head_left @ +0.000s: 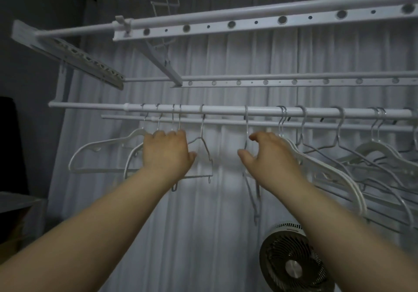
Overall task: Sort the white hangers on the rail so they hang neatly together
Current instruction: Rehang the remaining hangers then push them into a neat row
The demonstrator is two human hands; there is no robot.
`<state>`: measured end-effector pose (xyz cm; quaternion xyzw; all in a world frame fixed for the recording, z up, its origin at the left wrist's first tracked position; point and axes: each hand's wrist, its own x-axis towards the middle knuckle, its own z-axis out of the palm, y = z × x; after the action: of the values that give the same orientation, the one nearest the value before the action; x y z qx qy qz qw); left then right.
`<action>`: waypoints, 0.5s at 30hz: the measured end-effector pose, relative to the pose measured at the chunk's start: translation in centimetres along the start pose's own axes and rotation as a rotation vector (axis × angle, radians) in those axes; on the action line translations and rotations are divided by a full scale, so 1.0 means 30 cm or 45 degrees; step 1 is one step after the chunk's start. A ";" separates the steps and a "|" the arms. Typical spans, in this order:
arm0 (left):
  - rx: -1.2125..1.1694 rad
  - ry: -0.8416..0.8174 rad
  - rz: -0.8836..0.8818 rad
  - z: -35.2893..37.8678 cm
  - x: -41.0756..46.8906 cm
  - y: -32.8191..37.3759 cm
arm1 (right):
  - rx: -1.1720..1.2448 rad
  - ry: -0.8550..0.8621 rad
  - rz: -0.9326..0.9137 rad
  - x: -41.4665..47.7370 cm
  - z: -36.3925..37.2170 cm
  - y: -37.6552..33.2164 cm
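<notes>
A white rail (pixel 226 109) runs across the view with several hangers hooked on it. My left hand (pixel 167 151) is closed over the necks of a bunch of white hangers (pixel 99 147) at the rail's left part. A thin wire hanger (pixel 204 149) hangs just right of that hand. My right hand (pixel 269 153) is raised with fingers curled and apart, beside the neck of a single hanger (pixel 246 133) seen edge-on; contact is unclear. More white hangers (pixel 339 174) spread along the rail to the right, unevenly spaced.
Above hang further drying-rack bars (pixel 271 20) with holes, and a thinner rod (pixel 226 122) runs just behind the rail. A pale curtain (pixel 203 224) fills the background. A round fan (pixel 291 262) stands low at right. Dark furniture (pixel 11 147) sits at the left edge.
</notes>
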<state>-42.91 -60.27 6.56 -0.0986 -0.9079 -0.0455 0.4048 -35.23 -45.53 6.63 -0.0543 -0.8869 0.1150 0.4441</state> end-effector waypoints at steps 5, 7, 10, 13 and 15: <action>-0.060 0.003 0.060 0.052 0.025 -0.056 | -0.059 -0.197 0.155 0.017 0.062 -0.033; -0.184 0.014 0.060 0.071 0.046 -0.082 | -0.124 -0.240 0.184 0.016 0.079 -0.033; -0.354 -0.005 0.039 0.083 0.072 -0.113 | -0.201 -0.350 0.248 0.025 0.098 -0.024; -0.430 -0.142 -0.014 0.074 0.096 -0.127 | -0.132 -0.405 0.352 0.042 0.114 -0.013; -0.418 -0.237 -0.053 0.063 0.112 -0.131 | -0.113 -0.398 0.384 0.041 0.127 -0.008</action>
<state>-47.33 -63.32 7.79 -0.1484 -0.9236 -0.1920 0.2967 -39.02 -46.11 5.44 -0.1872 -0.9310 0.1480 0.2764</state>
